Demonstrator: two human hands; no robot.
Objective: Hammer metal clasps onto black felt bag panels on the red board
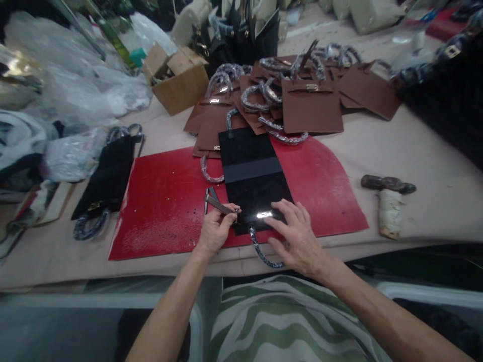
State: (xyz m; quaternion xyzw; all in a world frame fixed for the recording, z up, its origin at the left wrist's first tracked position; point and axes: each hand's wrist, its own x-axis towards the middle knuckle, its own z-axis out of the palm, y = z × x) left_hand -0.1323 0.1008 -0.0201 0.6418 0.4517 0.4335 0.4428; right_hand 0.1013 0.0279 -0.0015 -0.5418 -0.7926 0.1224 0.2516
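Observation:
A black bag panel (247,146) lies unfolded in front of me, with wrapped handles at its far and near ends. Near its lower edge sits a shiny metal clasp plate (264,214). At the panel's lower left corner my left hand (215,232) pinches a narrow dark strap (219,203), whose loose end sticks up to the left. My right hand (296,234) rests with fingers spread on the panel's lower right, fingertips beside the clasp plate. The near wrapped handle (260,254) curves between both hands.
A red board (162,201) lies under the panel. To the right is a hammer (390,206) with a wrapped grip. Brown bag panels (311,108) are piled behind, beside a cardboard box (181,85). Another black bag panel (109,173) lies at left, near plastic wrapping (75,90).

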